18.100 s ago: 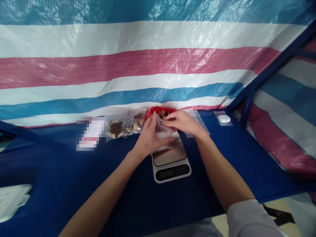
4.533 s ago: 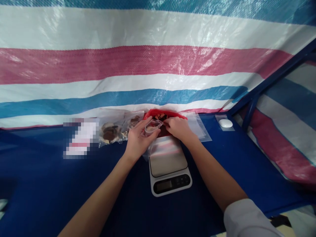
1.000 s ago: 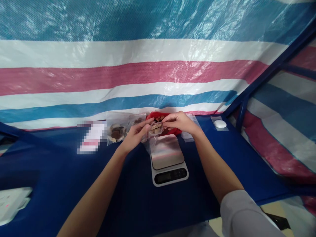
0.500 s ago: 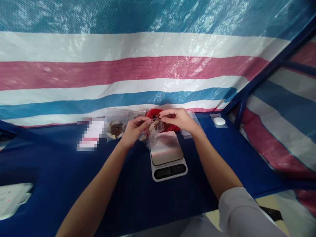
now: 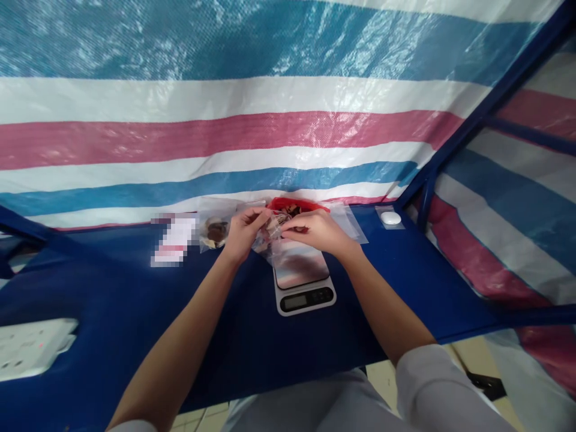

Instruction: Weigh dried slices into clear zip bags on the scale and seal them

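Between my two hands is a small clear plastic bag (image 5: 272,229) with brownish dried pieces in it. My left hand (image 5: 246,231) pinches the bag's edge from the left. My right hand (image 5: 317,231) is closed at the bag's right side, thumb and fingertips together; whether it grips the plastic or a small piece is too small to tell. Just below and right of the bag is a white kitchen scale (image 5: 306,300) with a shiny plate and a dark display. Behind my right hand stands a red bag (image 5: 281,204) holding dark dried pieces, partly hidden.
Left of my hands lie a clear bag of brown slices (image 5: 215,233) and a blurred paper (image 5: 176,239). A white power strip (image 5: 36,348) is at the left edge. Flat clear bags (image 5: 353,222) and a white oval thing (image 5: 390,218) are to the right. Striped sheeting (image 5: 225,138) hangs behind the blue table (image 5: 243,354).
My right hand has come down and left, from over the red bag to the small bag's side, uncovering more of the red bag's contents. The view has shifted slightly.
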Available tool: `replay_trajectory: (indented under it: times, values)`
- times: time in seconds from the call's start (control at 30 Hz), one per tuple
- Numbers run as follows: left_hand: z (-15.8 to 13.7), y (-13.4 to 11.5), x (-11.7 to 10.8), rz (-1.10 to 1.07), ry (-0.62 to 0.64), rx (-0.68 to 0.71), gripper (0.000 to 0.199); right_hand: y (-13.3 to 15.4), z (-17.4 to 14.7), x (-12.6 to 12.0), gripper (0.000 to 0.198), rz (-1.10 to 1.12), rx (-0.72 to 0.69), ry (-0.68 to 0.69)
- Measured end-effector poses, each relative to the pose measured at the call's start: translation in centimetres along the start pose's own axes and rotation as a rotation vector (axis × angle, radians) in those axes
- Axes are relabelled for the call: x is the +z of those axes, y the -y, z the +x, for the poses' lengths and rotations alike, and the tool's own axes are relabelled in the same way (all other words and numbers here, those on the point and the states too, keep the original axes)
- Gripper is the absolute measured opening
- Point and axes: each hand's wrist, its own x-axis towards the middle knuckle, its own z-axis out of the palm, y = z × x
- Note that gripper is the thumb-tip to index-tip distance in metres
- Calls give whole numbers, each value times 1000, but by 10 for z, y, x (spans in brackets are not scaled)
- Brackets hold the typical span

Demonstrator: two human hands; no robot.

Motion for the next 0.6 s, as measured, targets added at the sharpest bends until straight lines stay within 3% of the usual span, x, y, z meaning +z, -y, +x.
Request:
replay_trajectory:
  times: [0.2, 0.4, 0.6]
  values:
    - [-19, -1, -1, 113, -7, 47, 46, 0, 3, 3, 13, 176, 17, -83]
    - [-38, 10, -4, 537, 178, 238, 81, 0, 0, 4, 15, 314, 88, -52]
    - [-43, 17, -15, 680, 274, 278, 72, -6, -8, 3, 18, 457, 139, -37]
